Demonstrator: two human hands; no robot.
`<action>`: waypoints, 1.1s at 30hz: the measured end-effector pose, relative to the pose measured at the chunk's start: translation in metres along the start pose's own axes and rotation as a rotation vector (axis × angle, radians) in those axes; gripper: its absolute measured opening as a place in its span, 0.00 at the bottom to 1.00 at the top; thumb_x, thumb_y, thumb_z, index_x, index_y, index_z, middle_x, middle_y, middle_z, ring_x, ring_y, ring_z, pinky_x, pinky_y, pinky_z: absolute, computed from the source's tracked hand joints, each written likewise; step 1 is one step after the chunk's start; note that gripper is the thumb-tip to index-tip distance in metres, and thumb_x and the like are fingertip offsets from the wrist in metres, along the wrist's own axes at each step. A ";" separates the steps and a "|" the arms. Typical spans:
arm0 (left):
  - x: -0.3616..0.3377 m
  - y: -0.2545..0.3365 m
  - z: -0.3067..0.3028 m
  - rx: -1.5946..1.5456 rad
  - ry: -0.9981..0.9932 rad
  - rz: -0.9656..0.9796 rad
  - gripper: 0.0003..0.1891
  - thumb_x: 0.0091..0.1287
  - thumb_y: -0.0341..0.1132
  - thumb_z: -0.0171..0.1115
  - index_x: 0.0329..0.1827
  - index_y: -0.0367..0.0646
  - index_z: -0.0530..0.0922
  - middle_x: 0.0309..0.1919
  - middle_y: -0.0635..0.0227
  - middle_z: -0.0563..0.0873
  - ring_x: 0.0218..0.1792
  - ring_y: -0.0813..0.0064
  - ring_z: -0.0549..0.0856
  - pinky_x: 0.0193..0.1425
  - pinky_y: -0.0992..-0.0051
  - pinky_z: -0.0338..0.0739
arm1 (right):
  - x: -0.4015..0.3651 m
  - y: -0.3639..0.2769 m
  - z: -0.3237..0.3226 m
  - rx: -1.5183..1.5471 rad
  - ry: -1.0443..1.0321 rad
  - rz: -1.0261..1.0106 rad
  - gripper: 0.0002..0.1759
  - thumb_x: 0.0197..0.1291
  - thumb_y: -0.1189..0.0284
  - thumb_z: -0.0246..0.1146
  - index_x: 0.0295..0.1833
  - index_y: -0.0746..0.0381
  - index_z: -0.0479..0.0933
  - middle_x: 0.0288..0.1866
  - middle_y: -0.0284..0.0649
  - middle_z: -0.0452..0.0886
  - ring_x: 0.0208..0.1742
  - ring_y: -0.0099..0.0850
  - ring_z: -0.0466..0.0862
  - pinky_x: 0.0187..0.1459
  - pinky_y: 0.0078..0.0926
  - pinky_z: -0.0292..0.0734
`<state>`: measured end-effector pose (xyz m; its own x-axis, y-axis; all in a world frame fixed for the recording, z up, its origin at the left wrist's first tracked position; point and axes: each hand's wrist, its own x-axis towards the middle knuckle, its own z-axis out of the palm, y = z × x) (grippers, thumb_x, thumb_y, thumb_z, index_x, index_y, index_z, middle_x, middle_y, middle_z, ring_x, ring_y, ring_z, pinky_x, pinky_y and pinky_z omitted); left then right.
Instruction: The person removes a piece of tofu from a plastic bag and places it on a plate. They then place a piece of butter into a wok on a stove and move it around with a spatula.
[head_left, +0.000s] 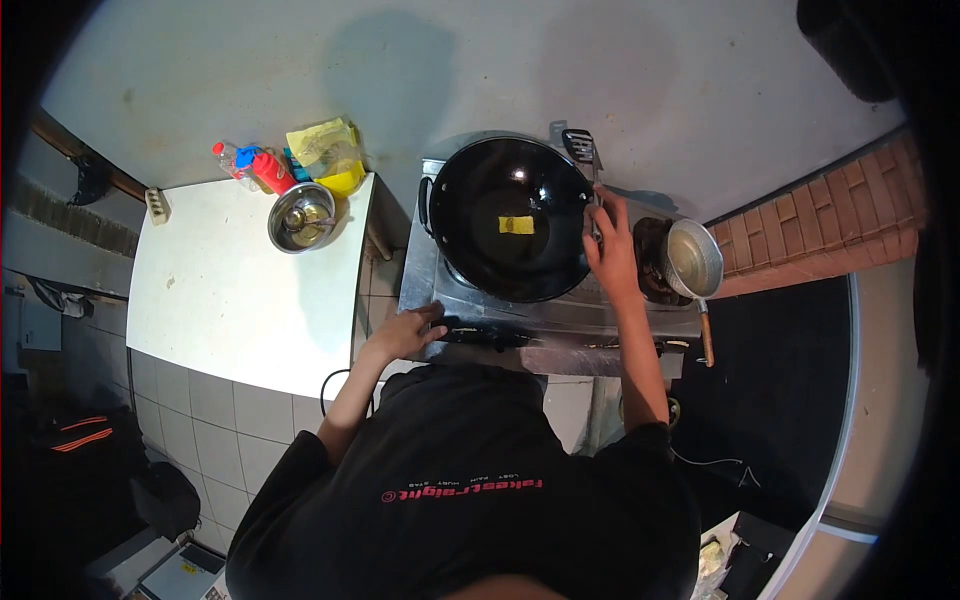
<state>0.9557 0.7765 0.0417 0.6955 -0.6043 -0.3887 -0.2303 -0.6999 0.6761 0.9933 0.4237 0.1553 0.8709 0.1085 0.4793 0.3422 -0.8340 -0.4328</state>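
Note:
A black wok sits on the metal gas stove, with a small yellow rectangular piece lying in its bottom. At the wok's right rim, my right hand has its fingers closed around the handle of a slotted spatula, whose dark head points up toward the wall. My left hand rests at the stove's front left edge, fingers stretched out and nothing visible in them.
Right of the wok, a small saucepan with a wooden handle sits over the other burner. On the white table at left stand a steel bowl with a ladle, a red bottle and a yellow packet.

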 end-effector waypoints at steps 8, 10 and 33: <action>-0.001 0.001 -0.001 -0.014 -0.003 -0.012 0.30 0.72 0.57 0.52 0.69 0.46 0.73 0.72 0.61 0.70 0.65 0.53 0.76 0.70 0.63 0.69 | -0.003 0.006 0.004 -0.019 0.034 0.037 0.22 0.51 0.83 0.63 0.54 0.63 0.73 0.69 0.47 0.66 0.66 0.53 0.73 0.61 0.44 0.75; 0.000 -0.004 0.003 -0.011 0.003 -0.002 0.30 0.72 0.57 0.52 0.69 0.45 0.73 0.72 0.61 0.70 0.65 0.53 0.76 0.70 0.63 0.69 | -0.004 0.005 0.003 0.019 0.054 0.041 0.22 0.51 0.84 0.63 0.54 0.63 0.73 0.69 0.47 0.66 0.66 0.54 0.73 0.61 0.44 0.75; 0.008 -0.001 0.006 0.003 0.172 0.068 0.23 0.72 0.49 0.57 0.61 0.41 0.78 0.58 0.57 0.83 0.55 0.54 0.83 0.60 0.63 0.76 | -0.007 -0.038 -0.011 0.080 0.069 0.248 0.15 0.64 0.66 0.67 0.43 0.66 0.73 0.33 0.48 0.80 0.31 0.49 0.82 0.35 0.37 0.77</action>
<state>0.9575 0.7705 0.0343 0.7846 -0.5762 -0.2289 -0.2827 -0.6611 0.6950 0.9703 0.4487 0.1773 0.9064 -0.1335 0.4009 0.1504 -0.7847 -0.6014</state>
